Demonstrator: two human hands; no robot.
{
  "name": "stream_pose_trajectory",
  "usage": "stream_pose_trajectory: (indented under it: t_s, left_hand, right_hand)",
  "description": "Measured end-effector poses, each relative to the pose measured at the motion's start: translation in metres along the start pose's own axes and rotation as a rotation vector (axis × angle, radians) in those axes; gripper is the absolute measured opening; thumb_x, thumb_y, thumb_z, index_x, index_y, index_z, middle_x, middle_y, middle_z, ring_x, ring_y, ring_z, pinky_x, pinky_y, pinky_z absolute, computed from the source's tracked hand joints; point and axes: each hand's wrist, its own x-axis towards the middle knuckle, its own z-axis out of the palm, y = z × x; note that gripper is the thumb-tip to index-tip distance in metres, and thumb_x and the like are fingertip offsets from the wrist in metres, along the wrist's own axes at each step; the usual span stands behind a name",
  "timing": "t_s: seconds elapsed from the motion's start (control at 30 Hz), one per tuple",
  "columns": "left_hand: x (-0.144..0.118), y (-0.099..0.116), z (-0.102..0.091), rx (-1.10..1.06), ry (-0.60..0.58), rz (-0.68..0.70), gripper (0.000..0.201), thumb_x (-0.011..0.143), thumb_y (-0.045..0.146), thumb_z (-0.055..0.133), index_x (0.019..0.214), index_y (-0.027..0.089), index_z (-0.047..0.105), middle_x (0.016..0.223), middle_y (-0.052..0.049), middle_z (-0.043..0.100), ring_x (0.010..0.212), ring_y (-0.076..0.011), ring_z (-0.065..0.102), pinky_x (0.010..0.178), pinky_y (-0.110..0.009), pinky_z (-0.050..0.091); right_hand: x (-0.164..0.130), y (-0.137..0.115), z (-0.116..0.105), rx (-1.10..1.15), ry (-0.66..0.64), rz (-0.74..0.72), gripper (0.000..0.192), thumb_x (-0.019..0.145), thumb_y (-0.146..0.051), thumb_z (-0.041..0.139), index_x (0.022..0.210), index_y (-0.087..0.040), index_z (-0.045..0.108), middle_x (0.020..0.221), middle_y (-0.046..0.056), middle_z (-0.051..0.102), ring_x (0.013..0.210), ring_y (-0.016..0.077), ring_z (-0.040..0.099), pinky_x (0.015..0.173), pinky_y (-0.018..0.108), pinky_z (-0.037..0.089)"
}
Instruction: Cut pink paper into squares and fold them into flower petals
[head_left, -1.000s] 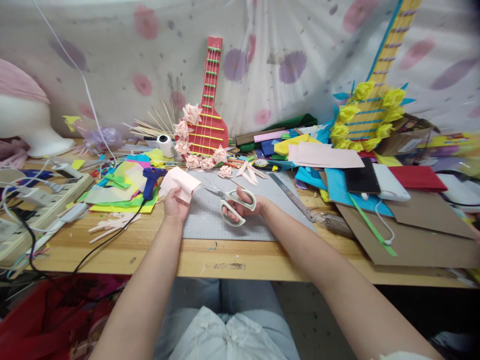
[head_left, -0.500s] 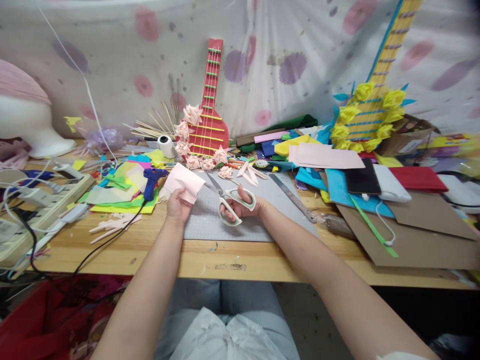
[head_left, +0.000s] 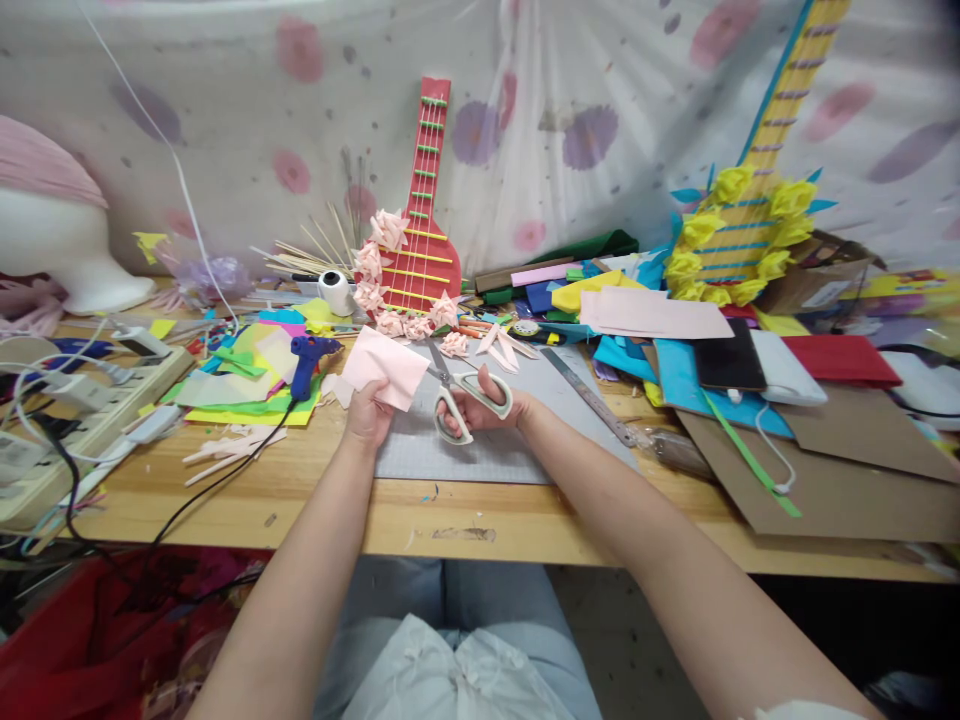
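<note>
My left hand (head_left: 370,412) pinches the lower edge of a pale pink sheet of paper (head_left: 390,365), raised over the left side of a grey cutting mat (head_left: 465,462). Fingers and thumb of my right hand (head_left: 480,405) are through the handles of a pair of scissors (head_left: 444,378). The blades are parted and point up and away, close to the sheet's right edge. Behind the hands, a red paper guitar (head_left: 420,255) with pink paper flowers leans upright. A loose pink flower (head_left: 454,345) and folded pink strips (head_left: 506,348) lie at the mat's far edge.
A blue glue gun (head_left: 306,365) rests on coloured paper at left, near a power strip (head_left: 97,430). A metal ruler (head_left: 589,395) lies across the mat's right side. Cardboard (head_left: 787,480), a black phone (head_left: 727,358) and more pink paper (head_left: 652,315) lie at right, before a yellow guitar (head_left: 739,235).
The pink sheet in my left hand has shifted right, nearer the scissors. The scissors have turned slightly, their blades more upright. The whole view has moved a little.
</note>
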Motion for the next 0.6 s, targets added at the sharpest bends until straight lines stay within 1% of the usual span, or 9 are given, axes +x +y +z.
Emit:
stream_pose_trajectory:
  t_s: [0.1,0.2,0.33,0.43,0.53,0.6]
  left_hand:
    - [-0.001,-0.0018,0.0006,0.023,0.003,0.007,0.04,0.062,0.001,0.052,0.096,0.02,0.062,0.088,0.002,0.068,0.076,-0.0125,0.063,0.066,-0.022,0.05]
    - [0.0001,-0.0032,-0.0011,0.059,-0.006,-0.005,0.042,0.061,0.003,0.053,0.099,0.019,0.061,0.088,0.0,0.068,0.076,-0.0132,0.063,0.067,-0.022,0.05]
    - [0.002,-0.0055,-0.0032,0.087,-0.015,-0.001,0.046,0.06,0.005,0.055,0.104,0.019,0.059,0.095,-0.001,0.067,0.082,-0.0142,0.063,0.071,-0.024,0.05]
    - [0.002,-0.0066,-0.0033,0.112,-0.034,-0.004,0.048,0.06,0.006,0.056,0.106,0.018,0.058,0.095,-0.002,0.067,0.085,-0.0156,0.063,0.074,-0.025,0.05]
    - [0.0009,-0.0059,-0.0027,0.12,-0.039,-0.009,0.047,0.061,0.005,0.056,0.106,0.018,0.058,0.096,-0.002,0.068,0.087,-0.0163,0.063,0.077,-0.026,0.05]
    - [-0.0001,-0.0047,-0.0021,0.105,-0.028,-0.034,0.043,0.063,0.006,0.057,0.104,0.018,0.059,0.097,-0.003,0.068,0.089,-0.0166,0.063,0.079,-0.027,0.05]
  right_hand:
    - [0.0014,0.001,0.0025,-0.001,-0.013,0.0,0.088,0.06,-0.083,0.023,0.102,-0.011,0.05,0.08,0.006,0.055,0.074,0.0165,0.053,0.068,0.03,0.041]
    - [0.0027,0.0021,0.0049,-0.001,-0.017,0.028,0.087,0.063,-0.082,0.018,0.101,-0.01,0.05,0.079,0.006,0.055,0.073,0.0162,0.052,0.068,0.031,0.041]
    - [0.0014,0.0023,0.0017,0.014,-0.001,0.002,0.09,0.061,-0.083,0.016,0.102,-0.01,0.05,0.079,0.007,0.054,0.073,0.0164,0.052,0.067,0.03,0.041]
    - [-0.001,0.0024,-0.002,0.003,0.006,-0.009,0.091,0.06,-0.084,0.015,0.102,-0.011,0.049,0.079,0.007,0.054,0.073,0.0164,0.052,0.066,0.03,0.04]
    - [-0.0028,0.0025,-0.0029,-0.016,0.014,-0.007,0.09,0.06,-0.084,0.017,0.102,-0.011,0.049,0.079,0.007,0.054,0.073,0.0164,0.052,0.067,0.03,0.04]
    - [-0.0033,0.0021,-0.0022,-0.031,0.018,-0.006,0.089,0.059,-0.084,0.02,0.102,-0.012,0.049,0.08,0.006,0.054,0.073,0.0165,0.052,0.067,0.03,0.04]
